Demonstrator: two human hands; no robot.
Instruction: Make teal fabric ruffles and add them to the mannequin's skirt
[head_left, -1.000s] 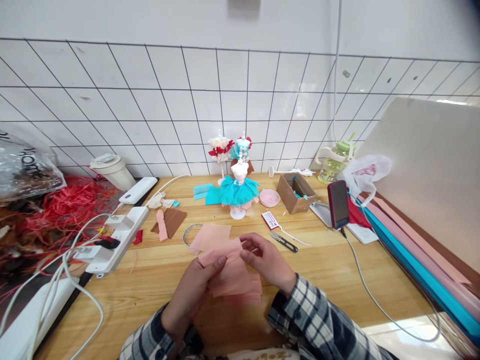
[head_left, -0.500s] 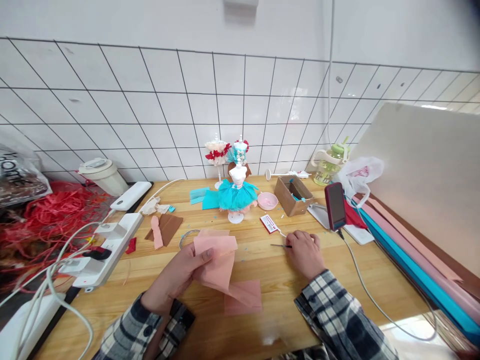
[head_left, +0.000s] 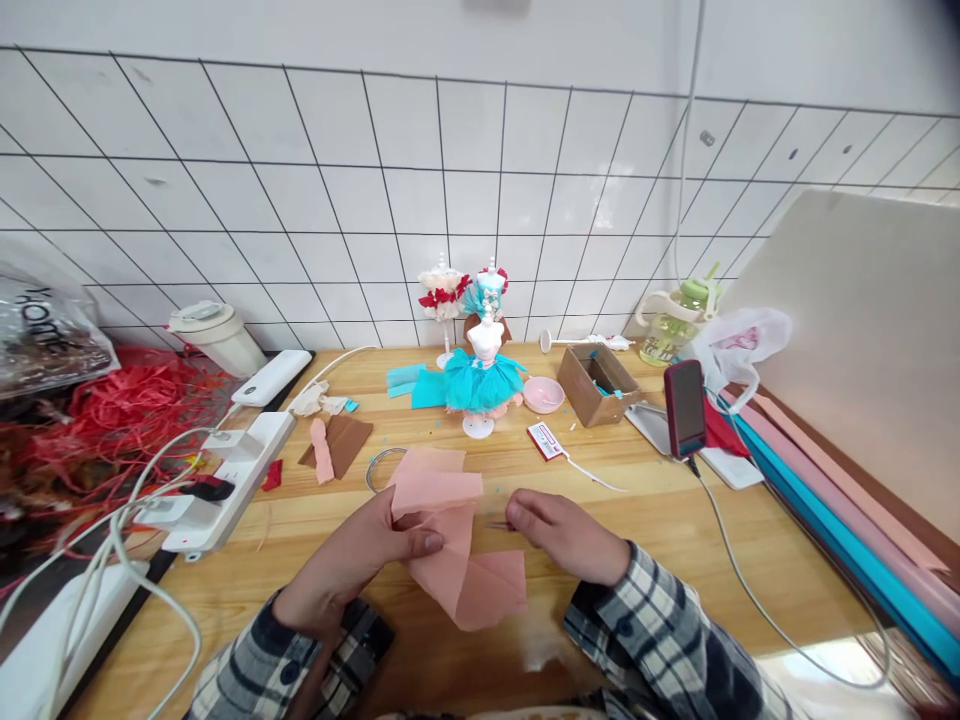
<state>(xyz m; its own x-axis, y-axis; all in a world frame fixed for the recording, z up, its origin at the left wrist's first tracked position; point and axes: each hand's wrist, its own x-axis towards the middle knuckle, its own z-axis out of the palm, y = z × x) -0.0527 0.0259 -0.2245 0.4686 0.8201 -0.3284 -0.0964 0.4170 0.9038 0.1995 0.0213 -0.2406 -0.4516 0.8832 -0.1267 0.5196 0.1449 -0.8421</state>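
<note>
My left hand point(head_left: 375, 545) pinches a folded strip of pink crepe paper point(head_left: 442, 580) between thumb and fingers; the paper's loose end spreads to the right over the wood. My right hand point(head_left: 566, 533) is closed on a small pointed tool point(head_left: 496, 525), its thin tip directed left toward the paper. Most of that tool is hidden in the fingers. Behind the paper stands a small white mannequin with a turquoise tulle skirt point(head_left: 484, 383). A wire ring point(head_left: 373, 470) lies partly behind the paper.
Two more dressed mannequins point(head_left: 444, 295) stand at the back. Right of centre are a pink bowl point(head_left: 543, 394), an open brown box point(head_left: 581, 392), a tagged string point(head_left: 544, 441) and an upright phone point(head_left: 684, 410). At left lie a power strip point(head_left: 247, 470) and cables.
My right hand has lifted off the string by the tag and moved left toward the paper, bringing the small tool. The paper's lower part has shifted and unfolded somewhat. The view has shifted slightly.
</note>
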